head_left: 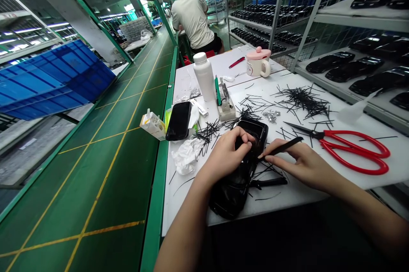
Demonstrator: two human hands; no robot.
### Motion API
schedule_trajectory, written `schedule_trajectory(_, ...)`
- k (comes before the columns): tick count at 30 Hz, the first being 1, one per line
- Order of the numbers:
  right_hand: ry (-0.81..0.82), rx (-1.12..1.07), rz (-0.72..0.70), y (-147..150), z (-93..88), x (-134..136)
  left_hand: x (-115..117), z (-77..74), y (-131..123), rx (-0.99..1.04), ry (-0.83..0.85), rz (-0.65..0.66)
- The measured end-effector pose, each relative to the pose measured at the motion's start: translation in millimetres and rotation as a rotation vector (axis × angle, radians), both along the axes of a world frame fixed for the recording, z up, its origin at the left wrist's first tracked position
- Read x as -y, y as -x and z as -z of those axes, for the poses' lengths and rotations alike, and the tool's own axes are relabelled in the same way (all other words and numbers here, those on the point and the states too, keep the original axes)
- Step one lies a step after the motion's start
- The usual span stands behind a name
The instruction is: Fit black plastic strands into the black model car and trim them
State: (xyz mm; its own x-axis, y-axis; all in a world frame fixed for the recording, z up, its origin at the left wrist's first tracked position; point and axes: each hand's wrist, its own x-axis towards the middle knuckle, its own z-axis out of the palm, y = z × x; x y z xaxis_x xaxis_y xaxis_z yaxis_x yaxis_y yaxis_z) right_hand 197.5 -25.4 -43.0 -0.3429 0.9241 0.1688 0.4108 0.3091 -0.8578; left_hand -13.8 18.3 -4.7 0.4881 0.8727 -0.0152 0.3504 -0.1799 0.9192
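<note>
A glossy black model car (234,186) lies on the white tabletop in front of me, its far end pointing away. My left hand (228,150) rests over its middle with the fingers curled and the thumb close to the index finger; anything between them is too small to make out. Between the thumb and fingers of my right hand (295,159) is a pair of slim black tweezers (284,146), its tip reaching the car's right side near my left fingers. Another black tool (271,182) lies beside the car. Thin black strips (209,133) are scattered around.
Red-handled scissors (354,146) lie at right, near a pile of black strips (303,100). Behind the car stand a white bottle (204,76) and a lidded mug (258,63). A phone (179,121) and crumpled tissue (187,155) sit left, beside a green conveyor (128,165). A person (193,18) sits ahead.
</note>
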Motion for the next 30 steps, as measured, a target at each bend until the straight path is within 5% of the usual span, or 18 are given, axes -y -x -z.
schedule_trajectory(30, -0.172, 0.175, -0.08, 19, -18.3, -7, -1, 4.5, -1, 0.0, 0.0, 0.021)
